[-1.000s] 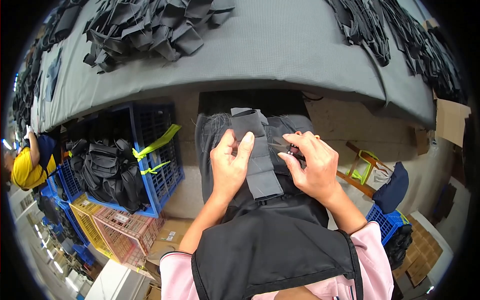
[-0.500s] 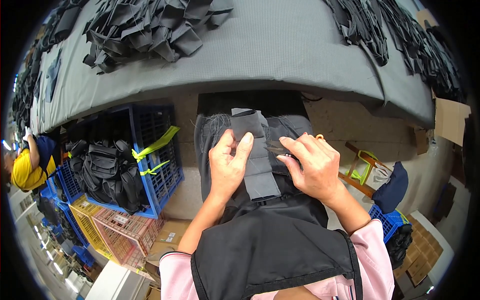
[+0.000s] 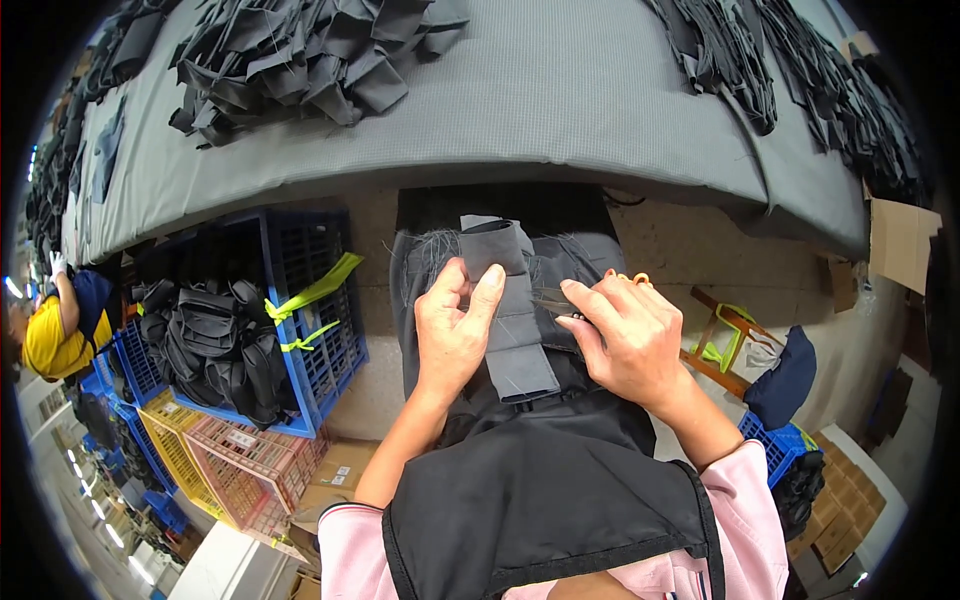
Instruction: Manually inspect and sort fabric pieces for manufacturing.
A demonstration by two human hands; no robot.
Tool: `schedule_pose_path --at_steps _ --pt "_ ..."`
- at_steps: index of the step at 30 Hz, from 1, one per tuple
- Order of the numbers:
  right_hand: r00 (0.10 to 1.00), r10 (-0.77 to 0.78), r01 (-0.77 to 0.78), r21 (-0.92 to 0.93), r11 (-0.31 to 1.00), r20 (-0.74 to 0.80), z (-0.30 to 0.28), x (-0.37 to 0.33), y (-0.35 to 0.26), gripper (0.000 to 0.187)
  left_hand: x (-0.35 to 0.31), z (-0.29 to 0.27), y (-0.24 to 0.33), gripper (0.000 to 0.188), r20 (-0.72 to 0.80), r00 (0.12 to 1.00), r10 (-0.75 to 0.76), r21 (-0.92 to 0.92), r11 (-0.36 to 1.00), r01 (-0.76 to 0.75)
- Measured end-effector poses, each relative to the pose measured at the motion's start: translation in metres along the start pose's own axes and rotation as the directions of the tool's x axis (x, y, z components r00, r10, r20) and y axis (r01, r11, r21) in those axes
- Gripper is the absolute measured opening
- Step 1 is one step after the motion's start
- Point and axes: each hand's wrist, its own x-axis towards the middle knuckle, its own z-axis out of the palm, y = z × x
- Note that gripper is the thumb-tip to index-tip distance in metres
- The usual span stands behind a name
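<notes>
My left hand (image 3: 458,325) pinches a folded dark grey fabric strip (image 3: 515,335) between thumb and fingers, over my lap. The strip hangs down toward me, with stitched seams across it and loose threads at its edges. Just to its right, my right hand (image 3: 630,325) is closed round a pair of small scissors (image 3: 550,299). Their metal blades point left at the strip's edge, and orange loops show behind my fingers. Whether the blades touch a thread is too small to tell. Clusters of cut threads (image 3: 432,250) lie on the dark cloth over my knees.
A grey cloth-covered table (image 3: 560,110) spans the far side, bearing heaps of dark fabric pieces (image 3: 300,65). At the left stands a blue crate (image 3: 315,330) of black bags, near pink and yellow crates (image 3: 235,455). A wooden stool (image 3: 715,340) is at right. Far left, a person in yellow (image 3: 60,335).
My right hand has shifted slightly right and down with the scissors, and more of the orange loops shows. My left hand and the fabric strip have barely moved.
</notes>
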Motion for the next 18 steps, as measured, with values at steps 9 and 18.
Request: schedule_pose_path --at_steps 9,18 --pt "1.000 0.001 -0.014 0.443 0.896 0.029 0.015 0.003 0.014 0.031 0.001 0.000 0.000 0.027 0.098 0.987 -0.129 -0.144 0.979 0.143" --pt "0.957 0.278 -0.283 0.507 0.814 0.087 0.012 -0.018 0.013 0.026 0.004 0.002 -0.004 0.029 -0.001 0.996 -0.086 -0.146 0.986 0.085"
